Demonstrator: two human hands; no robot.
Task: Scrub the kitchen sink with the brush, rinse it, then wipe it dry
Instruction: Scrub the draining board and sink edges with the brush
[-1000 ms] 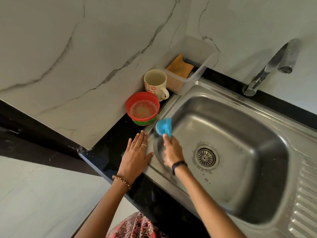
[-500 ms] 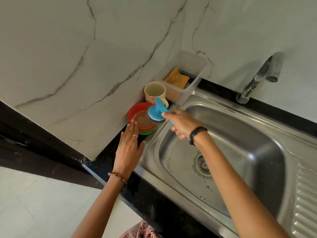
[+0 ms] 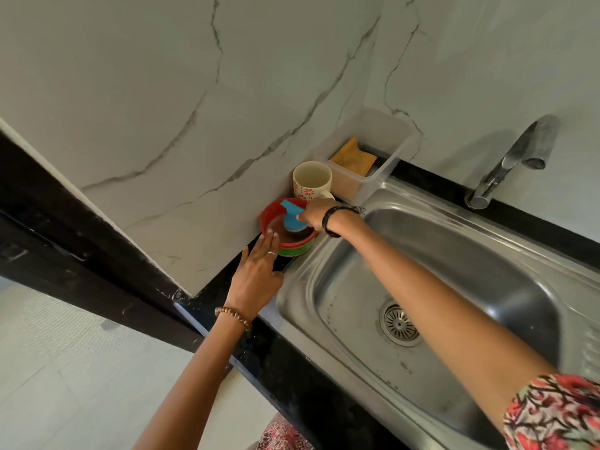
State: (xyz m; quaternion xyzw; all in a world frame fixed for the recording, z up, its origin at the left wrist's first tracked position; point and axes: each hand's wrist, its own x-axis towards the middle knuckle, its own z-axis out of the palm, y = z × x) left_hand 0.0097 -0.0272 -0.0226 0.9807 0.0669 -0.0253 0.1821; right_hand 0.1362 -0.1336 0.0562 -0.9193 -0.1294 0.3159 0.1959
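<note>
Fingers of the right hand pinch the blue brush by its handle, pressing its round head down into the red bowl left of centre in the frame. A second ago the brush was scrubbing the near-left wall of the sink; it has since been carried out over the rim to the bowl, probably to pick up soap, so scrubbing looks paused, not finished. The left hand lies flat on the black desk, its straight, loosely spread fingers holding nothing, fingertips at the bowl's near edge as if steadying it. The brush sits just above those fingertips, well clear of the basin at lower right.
</note>
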